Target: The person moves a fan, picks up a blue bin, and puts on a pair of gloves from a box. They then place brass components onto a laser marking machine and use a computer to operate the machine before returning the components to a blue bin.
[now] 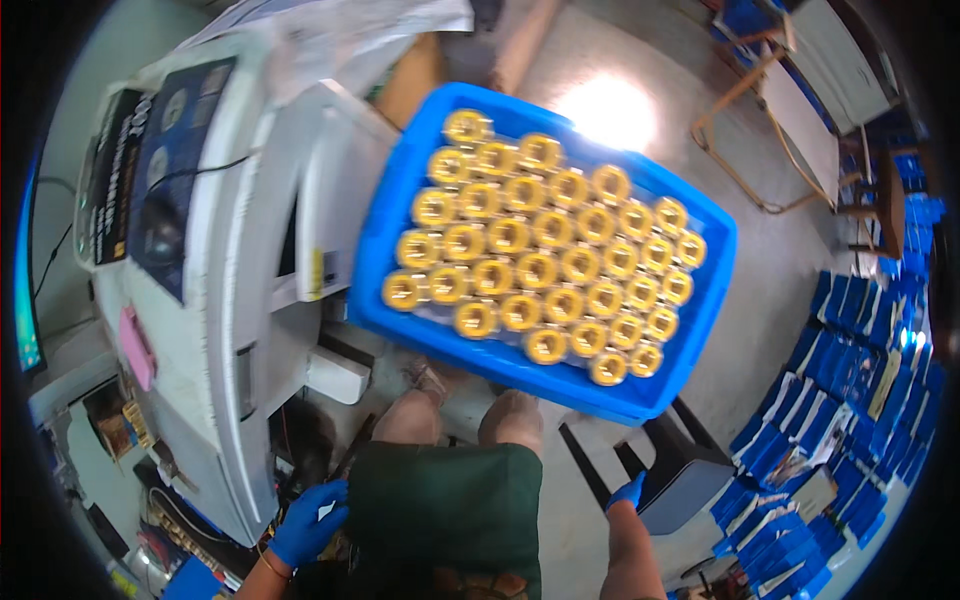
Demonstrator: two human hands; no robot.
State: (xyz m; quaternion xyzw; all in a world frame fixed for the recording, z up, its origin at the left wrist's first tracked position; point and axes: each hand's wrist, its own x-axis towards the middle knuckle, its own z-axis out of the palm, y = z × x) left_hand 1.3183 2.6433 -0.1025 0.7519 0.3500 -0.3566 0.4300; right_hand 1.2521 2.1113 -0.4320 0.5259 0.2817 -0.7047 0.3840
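My left hand (308, 524), in a blue glove, is low at the left beside my dark green lap garment (445, 500). Its fingers are curled, and a small white patch shows between them that is too small to name. My right hand (627, 492), also gloved in blue, is closed at the edge of a black plastic stool (690, 475), which lies tipped with its legs toward the left. In front of me is a blue plastic tub (362, 285) holding many round, gold-coloured metal fittings (536, 270) with open centres, in rows. Neither hand touches the tub.
A large white and grey machine (225, 330) stands at the left, with an open grey door (345, 185). Several stacks of blue bins (850, 350) fill the right. A folding chair (770, 130) stands at the far right on the grey floor (690, 110).
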